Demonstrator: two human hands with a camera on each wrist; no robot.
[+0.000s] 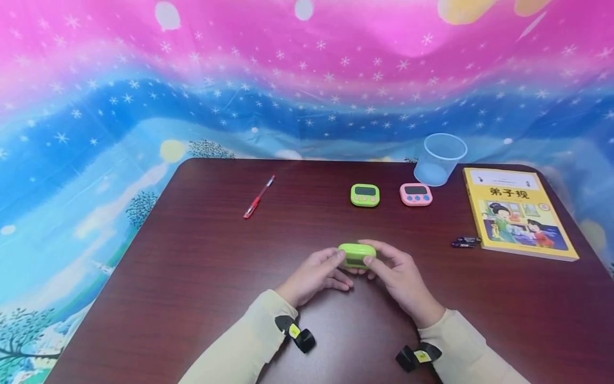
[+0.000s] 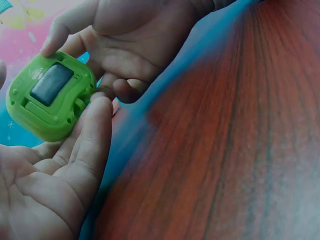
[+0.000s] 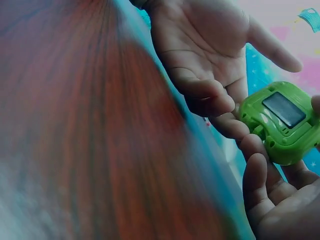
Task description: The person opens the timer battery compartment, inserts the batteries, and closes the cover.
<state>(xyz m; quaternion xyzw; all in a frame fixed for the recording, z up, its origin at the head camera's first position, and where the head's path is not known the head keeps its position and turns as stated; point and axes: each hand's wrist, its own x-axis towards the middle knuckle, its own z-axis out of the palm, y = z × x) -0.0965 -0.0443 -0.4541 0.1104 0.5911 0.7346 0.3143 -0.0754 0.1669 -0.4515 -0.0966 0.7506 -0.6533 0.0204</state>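
Note:
Both hands hold a green digital timer [image 1: 357, 255] above the table's middle. My left hand [image 1: 320, 271] has its thumb at the timer's left edge and its fingers low along the case. From the other side, my right hand [image 1: 399, 273] grips it, thumb on the near face and fingers around the far edge. The wrist views show the timer's back [image 2: 37, 112], with a dark rectangular panel [image 3: 284, 110] set in it. Farther back on the table lie another green timer [image 1: 365, 196] and a pink timer [image 1: 415, 195], screens up.
A clear plastic cup [image 1: 438, 160] stands at the back right, behind the pink timer. Beside it lies a yellow book [image 1: 523, 213], with small dark objects [image 1: 465, 242] at its left edge. A red pen [image 1: 259, 197] rests at the back left of the brown table [image 1: 192, 266].

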